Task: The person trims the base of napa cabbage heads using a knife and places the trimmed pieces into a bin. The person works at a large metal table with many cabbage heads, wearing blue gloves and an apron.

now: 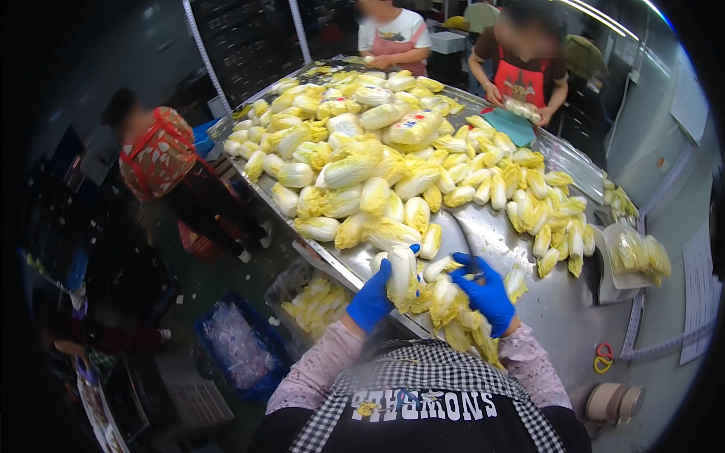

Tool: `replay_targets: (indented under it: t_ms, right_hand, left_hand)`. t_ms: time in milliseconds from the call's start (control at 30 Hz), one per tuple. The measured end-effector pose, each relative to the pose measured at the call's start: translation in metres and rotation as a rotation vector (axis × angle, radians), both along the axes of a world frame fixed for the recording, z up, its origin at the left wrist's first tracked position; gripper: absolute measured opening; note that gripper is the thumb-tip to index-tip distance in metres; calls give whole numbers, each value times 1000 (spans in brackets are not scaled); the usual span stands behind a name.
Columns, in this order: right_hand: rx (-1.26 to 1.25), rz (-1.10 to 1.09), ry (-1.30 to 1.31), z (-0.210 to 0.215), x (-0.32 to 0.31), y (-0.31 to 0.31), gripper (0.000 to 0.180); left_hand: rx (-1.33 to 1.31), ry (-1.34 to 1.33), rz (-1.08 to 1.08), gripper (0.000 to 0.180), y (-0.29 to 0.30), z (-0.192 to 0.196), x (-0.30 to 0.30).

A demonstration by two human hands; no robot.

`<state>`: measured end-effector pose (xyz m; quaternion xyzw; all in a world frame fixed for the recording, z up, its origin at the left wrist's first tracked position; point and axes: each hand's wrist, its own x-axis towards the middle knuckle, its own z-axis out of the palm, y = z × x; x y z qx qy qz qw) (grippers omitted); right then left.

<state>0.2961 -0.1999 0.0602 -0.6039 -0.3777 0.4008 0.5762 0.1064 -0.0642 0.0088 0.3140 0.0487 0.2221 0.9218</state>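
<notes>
Both my hands wear blue gloves over the near edge of a metal table. My left hand (371, 297) is closed around a small napa cabbage (402, 276), white at the base with yellow leaves. To its right, my right hand (487, 293) is bent with its fingers curled in; a dark bit shows between them, too small to name. Loose yellow cabbages (447, 302) lie under and between my hands. Beyond them a large heap of napa cabbages (351, 170) covers much of the table, some wrapped in clear printed film.
A blue-lined bin of clear plastic bags (240, 349) and a bag of yellow leaves (319, 303) stand at the left. Red-handled scissors (603, 358), tape rolls (615, 402) and a white tray of wrapped cabbages (634, 260) are at the right. Three people (521, 60) stand around the table.
</notes>
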Motion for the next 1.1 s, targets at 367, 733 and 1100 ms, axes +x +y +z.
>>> replay_targets:
  t_ms: [367, 733, 1100]
  right_hand:
    - [-197, 211, -39, 8, -28, 38, 58]
    - [-410, 453, -400, 13, 29, -5, 55]
    - [-114, -37, -198, -14, -17, 19, 59]
  left_hand:
    - [637, 453, 20, 52, -11, 47, 8]
    - [746, 576, -190, 72, 24, 43, -18]
    - [775, 428, -24, 74, -2, 18, 34]
